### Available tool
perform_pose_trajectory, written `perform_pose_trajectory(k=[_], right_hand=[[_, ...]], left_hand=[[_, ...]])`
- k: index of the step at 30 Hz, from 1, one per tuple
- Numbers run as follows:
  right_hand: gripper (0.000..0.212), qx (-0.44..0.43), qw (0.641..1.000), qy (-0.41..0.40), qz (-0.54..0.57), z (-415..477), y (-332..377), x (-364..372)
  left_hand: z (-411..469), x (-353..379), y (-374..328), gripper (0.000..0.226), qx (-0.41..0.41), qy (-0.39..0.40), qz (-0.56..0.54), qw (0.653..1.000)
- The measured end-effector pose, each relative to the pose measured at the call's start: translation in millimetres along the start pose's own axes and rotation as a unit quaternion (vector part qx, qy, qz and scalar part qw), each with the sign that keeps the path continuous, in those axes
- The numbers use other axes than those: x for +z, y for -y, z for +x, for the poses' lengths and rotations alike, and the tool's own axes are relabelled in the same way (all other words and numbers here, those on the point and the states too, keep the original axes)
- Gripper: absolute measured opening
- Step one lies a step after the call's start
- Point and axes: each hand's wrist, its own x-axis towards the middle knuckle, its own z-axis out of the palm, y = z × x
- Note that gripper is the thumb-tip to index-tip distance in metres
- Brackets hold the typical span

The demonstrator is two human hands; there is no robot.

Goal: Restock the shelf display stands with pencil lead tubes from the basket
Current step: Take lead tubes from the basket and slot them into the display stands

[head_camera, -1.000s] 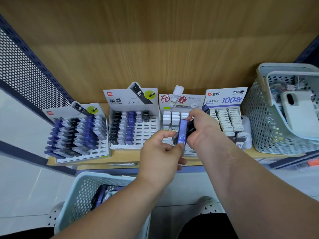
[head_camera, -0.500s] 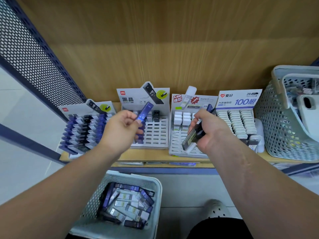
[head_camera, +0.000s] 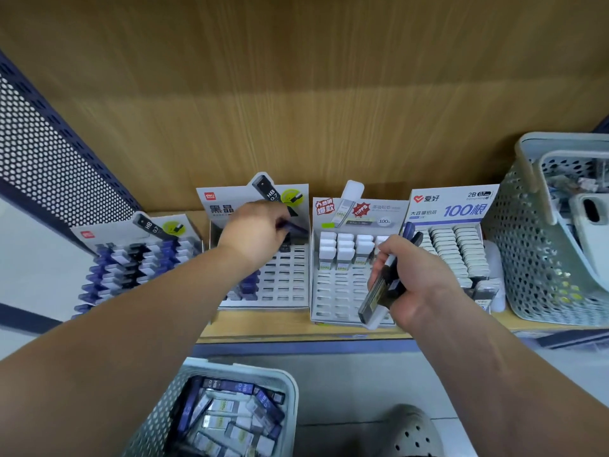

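So our left hand [head_camera: 253,235] pinches a blue tube [head_camera: 295,227] at its fingertips, over the far rows of the display stand [head_camera: 290,285] second from the left. The tube lies nearly flat, long axis left-right, free end pointing right. Our right hand [head_camera: 413,286] is curled round a bundle of tubes [head_camera: 377,293] that slants from near-left to far-right over the third stand [head_camera: 336,298]. More wait in the basket [head_camera: 250,367] near us. They look like light, stiff, slick plastic, and the leads inside probably snap easily. We reckon you pinch the flat sides near one end, leaving the other free for a slot.
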Motion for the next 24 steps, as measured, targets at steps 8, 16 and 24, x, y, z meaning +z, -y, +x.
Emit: perform_pose_trajectory(k=[8,16,24], right_hand=[[0.007,-0.002,1.0,0.01,-0.013,8.6,3.2,-7.1],[0.012,-0.005,1.0,0.02,-0.021,8.1,0.1,-14.4],[0.005,-0.01,0.999,0.033,-0.008,6.4,-0.2,-14.4]], left_hand=[[15.7,10.3,5.2,0.015,0.027,0.029,0.054,0.998],[13.2,22.5,4.8,0.012,0.053,0.021,0.026,0.998],[20.7,25.9,10.2,0.008,0.07,0.041,0.053,0.995]])
